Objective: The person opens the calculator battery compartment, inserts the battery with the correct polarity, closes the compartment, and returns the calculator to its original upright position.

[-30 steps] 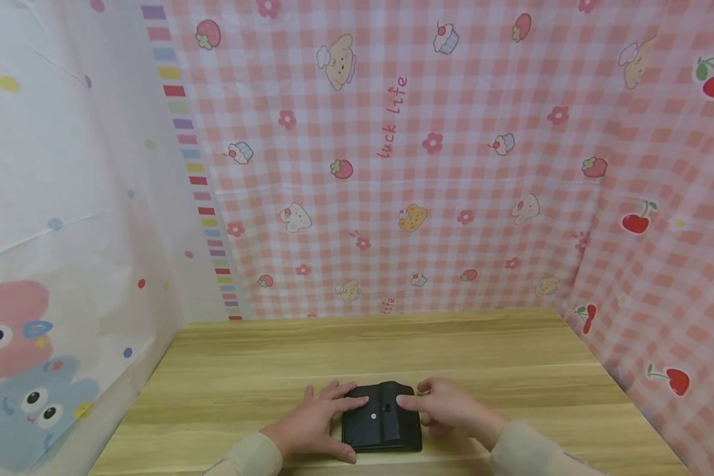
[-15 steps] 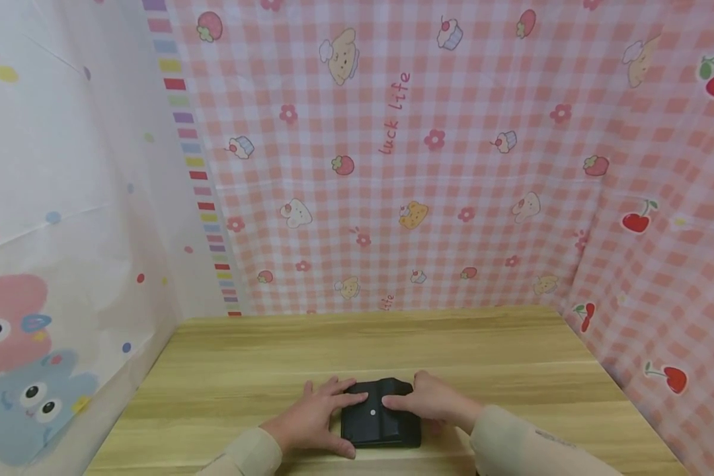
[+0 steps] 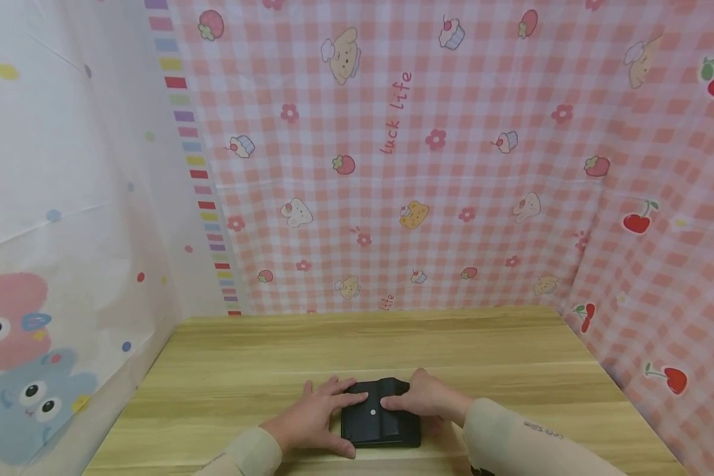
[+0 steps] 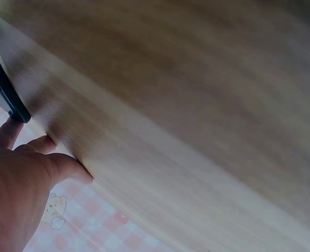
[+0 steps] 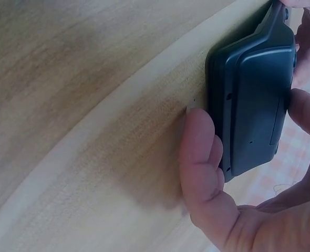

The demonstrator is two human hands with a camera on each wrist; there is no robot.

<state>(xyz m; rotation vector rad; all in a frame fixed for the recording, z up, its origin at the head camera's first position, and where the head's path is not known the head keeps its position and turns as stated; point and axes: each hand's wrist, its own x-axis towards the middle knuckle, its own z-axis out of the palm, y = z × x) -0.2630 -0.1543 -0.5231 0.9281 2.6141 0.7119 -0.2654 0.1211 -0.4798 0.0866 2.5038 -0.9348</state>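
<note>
A person's 2 bare hands meet over a flat black device [image 3: 359, 428] near the front middle of a wood-grain desk [image 3: 274, 350]. The left hand [image 3: 311, 418] lies with its fingers spread and nearly straight, gripping nothing; 1 fingertip touches the device's top at the left, while the thumb stretches apart toward its near left corner. The right hand [image 3: 431, 398] holds the device from the right, its thumb on the raised section and its other fingers bent along the right edge, as the right wrist view shows. Whether that edge is lifted off the desk is hard to tell. 1 pale round dot [image 3: 373, 412] marks the device's upper face, just left of the raised section. Pale sleeves [image 3: 502, 436] cover both forearms. Behind the desk hangs a pink-and-white checked cloth [image 3: 369, 139] with strawberries, cupcakes and the words "luck life"; a white cloth [image 3: 89, 165] with cartoon figures hangs at left.
</note>
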